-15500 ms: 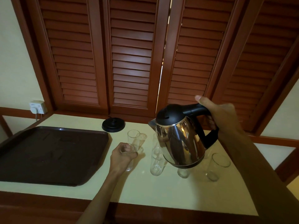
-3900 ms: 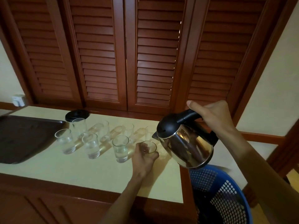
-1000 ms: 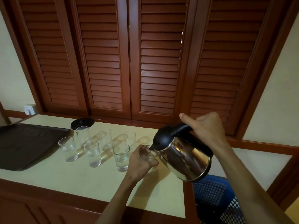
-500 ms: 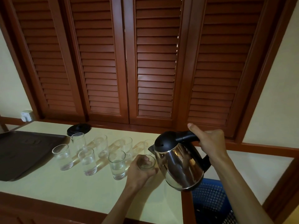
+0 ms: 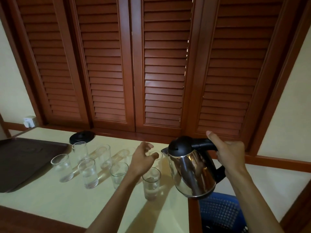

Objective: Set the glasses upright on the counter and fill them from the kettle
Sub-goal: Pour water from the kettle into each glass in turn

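The right hand is clamped round the black handle of the steel kettle, thumb stretched along the top, and the kettle hangs in the air over the right end of the counter, nearly level, spout pointing left. The left hand reaches out over the glasses with its fingers loosely curled and parted, the tips right at the rim of a far glass just beside the spout; whether it actually grips that glass, hard to say. Upright on the counter, a near row: one glass beside the dark tray, a second, a third, and the nearest glass standing just under the left wrist. Behind them two more tall glasses stand upright. The round black kettle base sits at the far edge by the louvred doors. A blue basket shows below the kettle, off the counter's right end.
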### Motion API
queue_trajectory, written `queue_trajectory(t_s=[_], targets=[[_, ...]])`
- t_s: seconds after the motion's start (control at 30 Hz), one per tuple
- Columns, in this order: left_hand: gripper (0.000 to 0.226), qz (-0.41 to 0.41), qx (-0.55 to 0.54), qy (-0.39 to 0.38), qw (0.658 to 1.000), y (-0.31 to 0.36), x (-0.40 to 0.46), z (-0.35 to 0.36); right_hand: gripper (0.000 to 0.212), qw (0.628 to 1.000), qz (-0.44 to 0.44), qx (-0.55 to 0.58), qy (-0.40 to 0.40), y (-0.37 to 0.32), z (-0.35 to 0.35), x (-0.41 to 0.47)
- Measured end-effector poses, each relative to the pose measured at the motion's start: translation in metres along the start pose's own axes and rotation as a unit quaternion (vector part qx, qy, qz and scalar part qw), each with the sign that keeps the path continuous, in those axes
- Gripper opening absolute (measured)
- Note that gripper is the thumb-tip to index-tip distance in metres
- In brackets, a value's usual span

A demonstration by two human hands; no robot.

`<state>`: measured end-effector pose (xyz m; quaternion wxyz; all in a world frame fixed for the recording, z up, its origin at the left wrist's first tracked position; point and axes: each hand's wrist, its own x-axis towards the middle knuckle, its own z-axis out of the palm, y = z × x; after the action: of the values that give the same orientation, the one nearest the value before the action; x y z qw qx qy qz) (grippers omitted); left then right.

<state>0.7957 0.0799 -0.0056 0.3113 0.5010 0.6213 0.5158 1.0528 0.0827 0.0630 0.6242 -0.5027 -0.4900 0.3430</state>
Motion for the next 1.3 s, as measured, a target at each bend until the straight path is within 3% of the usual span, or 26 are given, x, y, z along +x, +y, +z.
queue_trajectory(t_s=[0.1, 0.27, 0.37, 0.5, 0.6, 0.77, 0.83, 0.9, 0.97, 1.03, 1.13, 1.3], targets=[[0.051, -0.071, 0.060, -0.091, 0.992, 0.000, 0.030, 0.004, 0.045, 1.000, 0.004, 0.006, 0.002, 0.003, -0.002, 0.001], [0.048, -0.141, 0.106, -0.236, 0.956, -0.017, 0.061, 0.007, 0.050, 1.000, 0.006, 0.011, -0.001, 0.003, -0.007, 0.001], [0.039, -0.133, 0.111, -0.232, 0.957, -0.025, 0.067, 0.006, 0.048, 1.000, 0.008, 0.015, -0.007, 0.001, -0.011, 0.000], [0.048, -0.132, 0.129, -0.211, 0.960, -0.017, 0.062, 0.007, 0.052, 1.000, 0.009, 0.014, -0.006, -0.003, -0.014, -0.001], [0.055, -0.094, 0.085, -0.194, 0.973, 0.016, 0.053, -0.002, 0.045, 1.000, 0.013, 0.025, 0.008, -0.008, -0.017, 0.002], [0.037, -0.048, -0.088, -0.179, 0.979, 0.052, 0.050, -0.022, 0.047, 0.997, 0.033, 0.056, 0.033, -0.015, -0.025, 0.007], [0.023, -0.062, -0.205, -0.184, 0.959, 0.056, 0.045, -0.022, 0.041, 0.996, 0.037, 0.072, 0.036, -0.019, -0.026, 0.007], [0.017, -0.109, -0.346, -0.201, 0.910, 0.059, 0.039, -0.021, 0.039, 0.995, 0.050, 0.082, 0.036, -0.024, -0.027, 0.006], [0.016, -0.125, -0.413, -0.220, 0.875, 0.062, 0.030, -0.022, 0.041, 0.994, 0.061, 0.086, 0.033, -0.027, -0.028, 0.005], [0.013, -0.108, -0.373, -0.208, 0.898, 0.062, 0.020, -0.023, 0.042, 0.994, 0.062, 0.085, 0.023, -0.032, -0.029, 0.004], [0.021, -0.043, -0.223, -0.180, 0.957, 0.062, 0.004, -0.027, 0.039, 0.997, 0.044, 0.071, 0.002, -0.045, -0.028, 0.005], [0.029, 0.018, -0.084, -0.139, 0.987, 0.048, -0.030, -0.040, 0.045, 0.998, -0.044, 0.022, -0.036, -0.065, -0.018, 0.009]])
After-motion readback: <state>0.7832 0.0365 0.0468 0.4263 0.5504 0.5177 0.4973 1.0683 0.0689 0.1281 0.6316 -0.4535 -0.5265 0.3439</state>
